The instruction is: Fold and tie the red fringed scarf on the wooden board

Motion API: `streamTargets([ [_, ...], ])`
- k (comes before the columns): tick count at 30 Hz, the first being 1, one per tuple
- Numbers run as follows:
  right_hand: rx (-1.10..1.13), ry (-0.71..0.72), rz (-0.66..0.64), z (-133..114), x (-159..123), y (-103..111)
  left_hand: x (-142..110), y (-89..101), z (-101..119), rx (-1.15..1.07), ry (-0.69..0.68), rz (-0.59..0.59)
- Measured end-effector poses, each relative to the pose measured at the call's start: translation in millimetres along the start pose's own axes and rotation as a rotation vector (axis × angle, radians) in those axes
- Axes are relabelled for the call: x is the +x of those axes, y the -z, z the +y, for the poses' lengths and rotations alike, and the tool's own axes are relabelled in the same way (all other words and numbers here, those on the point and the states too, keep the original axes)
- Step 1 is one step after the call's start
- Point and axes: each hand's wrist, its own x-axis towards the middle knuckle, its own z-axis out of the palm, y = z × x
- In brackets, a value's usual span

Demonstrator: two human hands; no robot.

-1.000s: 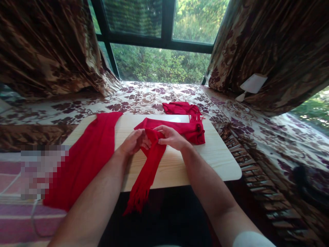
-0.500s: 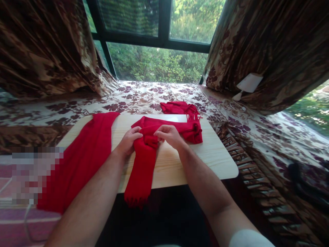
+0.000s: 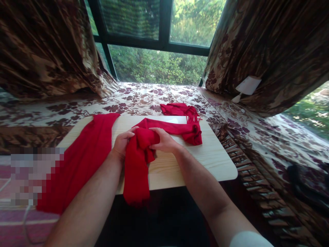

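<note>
Two hands: left hand (image 3: 121, 144) and right hand (image 3: 161, 141) – fingers pinching red scarf (image 3: 138, 156) mid-table (image 3: 205, 154)
Change: fringed end gathered upward since before – fold progressing

Three red scarves are counted: a flat scarf (image 3: 84, 154), a held scarf (image 3: 144, 144) and a bunched scarf (image 3: 180, 109). Two hands, left (image 3: 122, 141) and right (image 3: 161, 140), and one counter (image 3: 205, 161) are seen.
</note>
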Motion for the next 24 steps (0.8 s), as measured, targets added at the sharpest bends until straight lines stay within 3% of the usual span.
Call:
streamTargets([
  [6,0.013,-0.003,0.227,5,2,-1,-5,-3.7,1,0.025,0.16,-0.169],
  [10,-0.024,0.044,0.308,5,1,2,-3,-3.9,-2,0.074,0.175,-0.187],
  [17,-0.262,0.074,0.235,3,-2,4,4,12.7,-3,-0.048,0.079,-0.193],
  [24,-0.291,0.053,0.524,4,0,5,2,12.8,-4,-0.133,0.103,-0.175],
])
